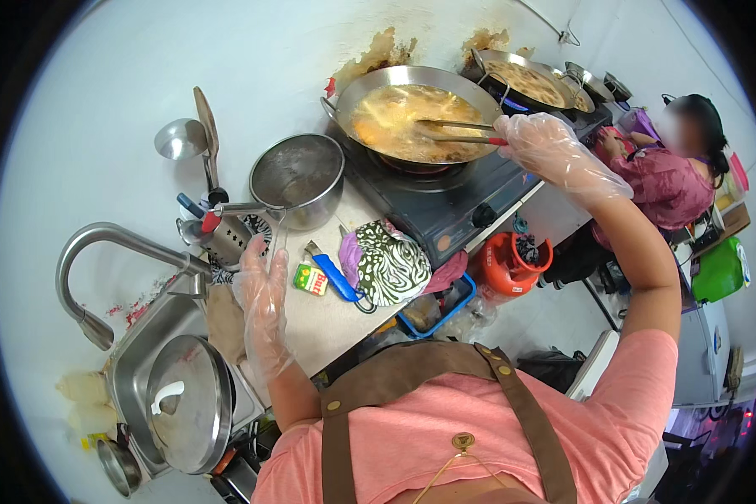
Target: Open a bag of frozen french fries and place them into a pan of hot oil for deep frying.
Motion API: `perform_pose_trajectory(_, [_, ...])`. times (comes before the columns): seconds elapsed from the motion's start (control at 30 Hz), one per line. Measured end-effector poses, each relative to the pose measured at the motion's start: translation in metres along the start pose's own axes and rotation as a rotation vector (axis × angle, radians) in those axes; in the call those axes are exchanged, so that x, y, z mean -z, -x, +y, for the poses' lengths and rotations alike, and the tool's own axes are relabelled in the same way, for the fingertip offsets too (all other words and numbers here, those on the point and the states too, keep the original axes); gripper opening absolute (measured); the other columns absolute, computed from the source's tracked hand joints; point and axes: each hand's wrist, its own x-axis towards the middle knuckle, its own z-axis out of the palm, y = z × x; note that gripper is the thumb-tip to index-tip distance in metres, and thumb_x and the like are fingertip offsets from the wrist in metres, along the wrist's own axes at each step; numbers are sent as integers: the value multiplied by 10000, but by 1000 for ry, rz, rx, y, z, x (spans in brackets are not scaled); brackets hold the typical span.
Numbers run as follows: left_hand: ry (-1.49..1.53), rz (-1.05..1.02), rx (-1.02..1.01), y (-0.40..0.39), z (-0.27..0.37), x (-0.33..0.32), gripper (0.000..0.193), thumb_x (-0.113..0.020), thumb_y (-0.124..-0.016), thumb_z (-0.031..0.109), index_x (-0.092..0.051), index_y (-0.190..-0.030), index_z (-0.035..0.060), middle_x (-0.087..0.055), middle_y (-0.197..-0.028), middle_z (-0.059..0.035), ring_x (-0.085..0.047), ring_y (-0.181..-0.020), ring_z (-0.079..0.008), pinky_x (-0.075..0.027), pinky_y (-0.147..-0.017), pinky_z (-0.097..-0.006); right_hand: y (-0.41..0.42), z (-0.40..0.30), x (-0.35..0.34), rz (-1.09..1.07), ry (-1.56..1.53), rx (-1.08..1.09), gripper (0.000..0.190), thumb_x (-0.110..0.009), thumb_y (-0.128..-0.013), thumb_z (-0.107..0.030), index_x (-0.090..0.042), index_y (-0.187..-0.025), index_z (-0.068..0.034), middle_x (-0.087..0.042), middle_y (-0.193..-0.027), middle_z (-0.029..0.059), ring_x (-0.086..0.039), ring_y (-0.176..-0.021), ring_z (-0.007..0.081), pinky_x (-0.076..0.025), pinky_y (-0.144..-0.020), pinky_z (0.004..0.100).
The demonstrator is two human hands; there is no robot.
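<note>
My right hand (538, 148), in a clear plastic glove, is closed around a pair of metal tongs (460, 140) with a red part near the fingers. The tips of the tongs dip into bubbling oil with yellow and orange food (403, 120) in a large two-handled metal wok (409, 77) on a gas stove (441, 214). My left hand, gloved too (264, 296), is raised over the counter with its fingers upward, near the handle of a strainer-like metal utensil (246, 209); whether it touches that is unclear. A deep steel pot (315, 208) stands left of the wok.
Patterned cloth (394, 264), a blue-handled knife (335, 271) and a small package (310, 279) lie on the counter (315, 327). Left is a sink (132, 378) with a large lid (186, 403). An orange gas cylinder (510, 271) stands below the stove. More woks (529, 79) and a person (668, 170) are at right.
</note>
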Motion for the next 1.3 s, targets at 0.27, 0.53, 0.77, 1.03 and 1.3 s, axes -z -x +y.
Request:
perform_pose_trajectory(0.27, [-60,-6,-9,7,-8,11,501,-571,-852,294,-451,-1247,9,-540,-1165,-157,-550,-992,-232,-433,-858,-349,-26,12,2,-252,-88,-233,300,-579,-826,-307,-539,-957,-41,-608,-827,182,-597,-839,345,-455,-724,430])
perform_pose_trajectory(0.53, [-7,18,15,19,-9,19,466,-569,-858,264,-463,-1237,15,-557,-1135,-150,-554,-947,-214,-436,-840,-331,-16,51,39,-207,-123,-261,329,-585,-799,-316,-555,-982,-44,-603,-895,186,-564,-921,342,-419,-783,415])
perform_pose_trajectory(0.77, [76,17,18,19,-7,16,472,-580,-852,284,-482,-1224,10,-573,-1104,-149,-570,-918,-212,-444,-826,-320,-17,39,7,-150,-81,-232,259,-571,-779,-252,-577,-931,-42,-619,-882,171,-588,-887,334,-449,-770,418])
perform_pose_trajectory(1.03, [-2,-14,23,15,-17,14,479,-581,-850,291,-479,-1228,16,-572,-1116,-143,-566,-937,-210,-440,-837,-320,-3,34,45,-162,27,-181,333,-610,-798,-277,-548,-1029,-45,-607,-854,172,-596,-848,328,-458,-739,420])
perform_pose_trajectory(1.3, [23,-14,42,12,-21,7,449,-578,-846,256,-495,-1190,-19,-561,-1126,-175,-546,-971,-259,-427,-848,-360,24,-16,97,-99,158,12,351,-644,-764,-266,-507,-1002,-48,-584,-747,131,-601,-767,293,-469,-668,376])
